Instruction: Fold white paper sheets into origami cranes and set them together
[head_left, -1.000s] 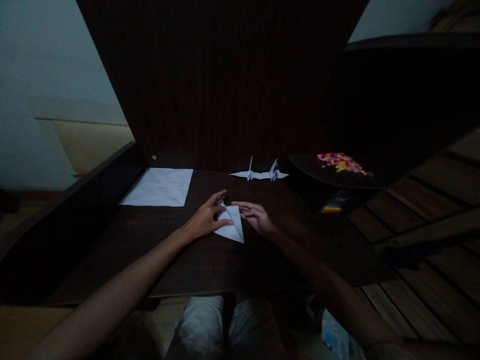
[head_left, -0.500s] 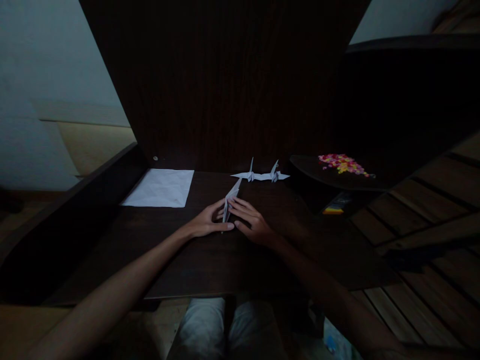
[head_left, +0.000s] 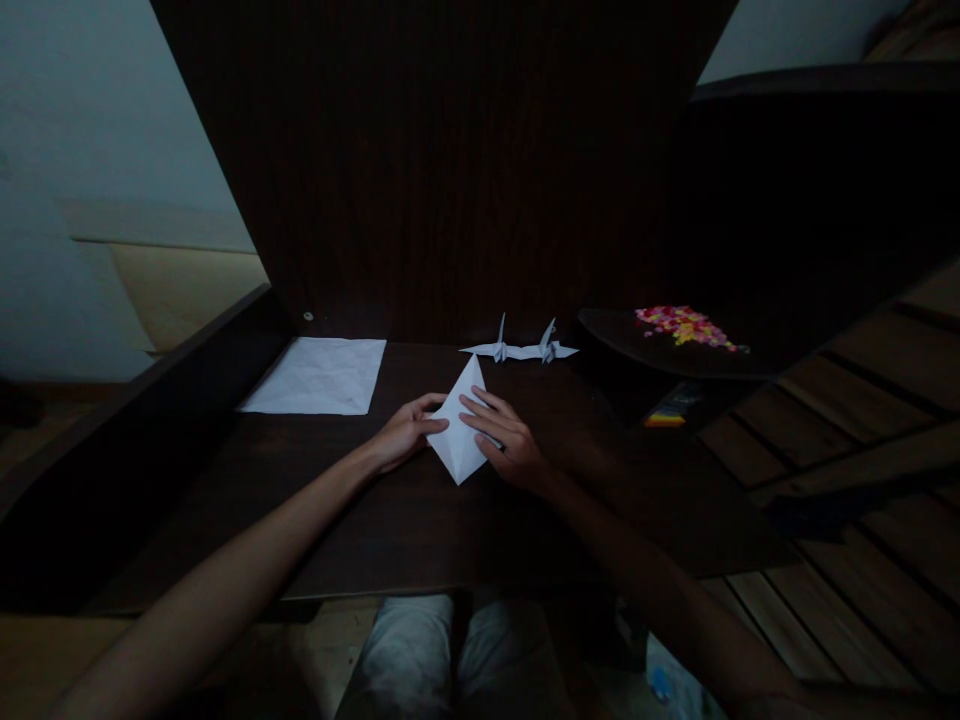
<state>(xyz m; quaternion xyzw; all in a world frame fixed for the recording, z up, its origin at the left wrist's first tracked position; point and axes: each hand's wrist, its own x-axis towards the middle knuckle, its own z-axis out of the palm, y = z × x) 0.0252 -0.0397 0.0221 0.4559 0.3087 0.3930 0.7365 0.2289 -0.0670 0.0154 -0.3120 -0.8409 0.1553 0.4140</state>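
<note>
Between my hands is a white piece of folded paper [head_left: 459, 452], diamond-shaped, its broad face turned up toward me and one point toward the back of the desk. My left hand [head_left: 407, 430] pinches its left corner, thumb on top and fingers beneath. Over the right half lies my right hand [head_left: 510, 435], fingers spread across the face; its thumb is not clearly visible. Just behind stand two white origami cranes [head_left: 517, 351], side by side near the back panel.
A white paper sheet [head_left: 319, 377] lies flat at the back left of the dark desk [head_left: 390, 540]. On a raised rounded shelf [head_left: 622, 335] at the right is a heap of small pink, red and yellow pieces [head_left: 686, 327]. A low side board [head_left: 135, 420] borders the left.
The folded paper has turned from nearly edge-on to showing its wide diamond face. My left thumb has moved onto its left corner, and my right fingers now rest across its front.
</note>
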